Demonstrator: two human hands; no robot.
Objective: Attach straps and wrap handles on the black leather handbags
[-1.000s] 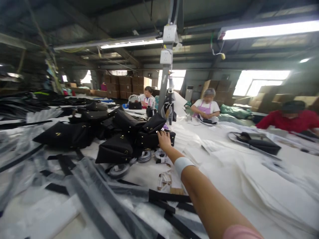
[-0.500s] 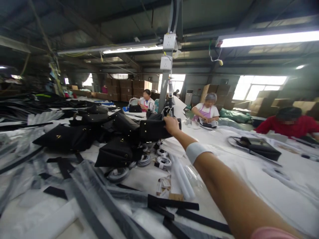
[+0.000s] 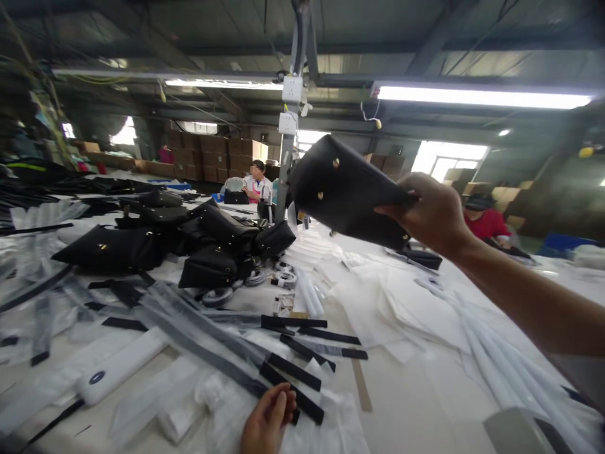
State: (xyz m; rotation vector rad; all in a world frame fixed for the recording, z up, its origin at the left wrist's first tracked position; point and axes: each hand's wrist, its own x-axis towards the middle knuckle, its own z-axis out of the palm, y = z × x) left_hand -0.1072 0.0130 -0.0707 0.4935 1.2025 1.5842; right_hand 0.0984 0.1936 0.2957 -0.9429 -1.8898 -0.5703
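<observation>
My right hand (image 3: pixel 428 211) is closed round one edge of a black handbag (image 3: pixel 340 195). The bag is tilted in the air over the table, its base with small gold studs facing me. Low in the view, my left hand (image 3: pixel 271 416) has its fingers loosely curled and slightly apart, with nothing visible in it. It is nearest to several black straps (image 3: pixel 293 372) partly sleeved in clear plastic film. More black handbags (image 3: pixel 208 266) lie heaped at the left, with coiled grey-white cords (image 3: pixel 283 275) beside them.
White paper sheets (image 3: pixel 378 302) spread over the middle of the table. A white rolled piece (image 3: pixel 120 366) lies at the front left. A post with sockets (image 3: pixel 287 123) rises beyond the bags. Co-workers sit across the table, one in a red top (image 3: pixel 486 224).
My right hand has lifted the black handbag off the heap and brought it rightward, up and closer. My left hand has come into view at the bottom. The view has turned right.
</observation>
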